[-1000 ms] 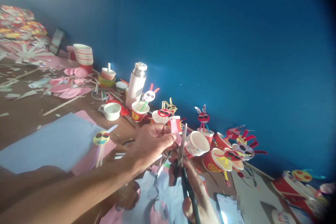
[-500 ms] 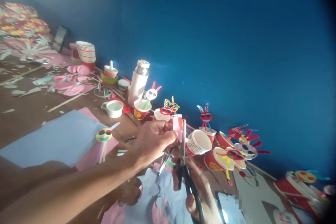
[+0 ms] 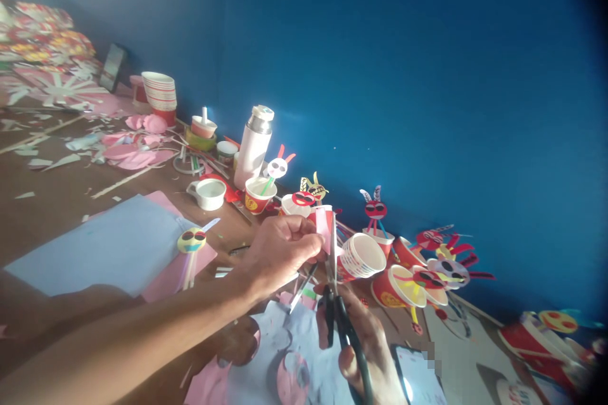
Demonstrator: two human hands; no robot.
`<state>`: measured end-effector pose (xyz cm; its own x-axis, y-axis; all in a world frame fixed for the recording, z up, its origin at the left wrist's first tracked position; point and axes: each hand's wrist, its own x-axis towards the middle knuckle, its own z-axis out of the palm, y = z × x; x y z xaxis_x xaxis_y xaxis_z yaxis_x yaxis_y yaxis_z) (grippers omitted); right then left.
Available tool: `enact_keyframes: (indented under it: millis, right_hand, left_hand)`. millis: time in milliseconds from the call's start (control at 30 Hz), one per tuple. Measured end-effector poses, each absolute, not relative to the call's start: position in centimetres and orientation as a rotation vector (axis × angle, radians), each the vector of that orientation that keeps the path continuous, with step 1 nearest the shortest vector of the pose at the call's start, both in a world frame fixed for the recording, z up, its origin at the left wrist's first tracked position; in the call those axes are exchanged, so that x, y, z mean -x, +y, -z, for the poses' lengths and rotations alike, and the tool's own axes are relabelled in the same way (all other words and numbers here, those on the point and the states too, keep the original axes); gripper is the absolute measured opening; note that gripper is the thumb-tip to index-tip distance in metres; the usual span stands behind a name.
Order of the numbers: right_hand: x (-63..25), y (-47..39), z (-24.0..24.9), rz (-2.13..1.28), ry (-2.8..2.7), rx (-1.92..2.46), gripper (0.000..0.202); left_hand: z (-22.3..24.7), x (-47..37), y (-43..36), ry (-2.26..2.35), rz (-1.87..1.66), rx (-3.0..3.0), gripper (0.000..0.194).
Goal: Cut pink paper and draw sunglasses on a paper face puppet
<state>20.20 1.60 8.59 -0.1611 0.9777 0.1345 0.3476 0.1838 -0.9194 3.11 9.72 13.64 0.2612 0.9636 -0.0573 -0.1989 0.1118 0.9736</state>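
Observation:
Between thumb and fingers, my left hand (image 3: 285, 247) pinches a small piece of pink paper (image 3: 323, 228) that stands upright. My right hand (image 3: 368, 329) is wrapped round the black handles of a pair of scissors (image 3: 341, 313). Its blades point up beside the right edge of the pink paper; whether they touch it I cannot tell. Below both hands lies a cut-up blue sheet (image 3: 266, 348) with round holes and pink scraps. A yellow paper face on sticks (image 3: 191, 240) rests on a blue sheet (image 3: 95, 243) to the left.
A stack of paper cups (image 3: 363, 256) lies tilted just beyond the scissors. Red cups with paper faces (image 3: 399, 285) line the blue wall. Behind my left hand stand a white flask (image 3: 254, 145) and a white mug (image 3: 209, 194). A phone (image 3: 418, 373) lies at the right.
The whole view has shifted slightly, so things sit a little further right. The scissor blades look closer together, and both hands keep their hold.

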Motion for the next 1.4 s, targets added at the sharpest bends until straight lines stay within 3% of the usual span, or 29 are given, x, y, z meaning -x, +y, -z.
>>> enact_keyframes:
  millis: [700,1200,1400]
  right_hand:
    - [-19.7,1.5,-8.7,-1.062,-1.541,1.323,0.084]
    - [-21.0,1.4,-8.3,-0.901,-1.613,1.356,0.076]
    - [-20.5,1.9,-9.1,-0.989,-1.644,1.291,0.075]
  left_hand:
    - [-13.4,-3.2,9.8,0.857,-1.058,-1.089,0.01]
    - [-13.5,-2.9,9.7,0.872,-1.011,-1.086,0.009]
    - [-12.7,-3.0,10.1,0.803,-1.017,-1.104,0.008]
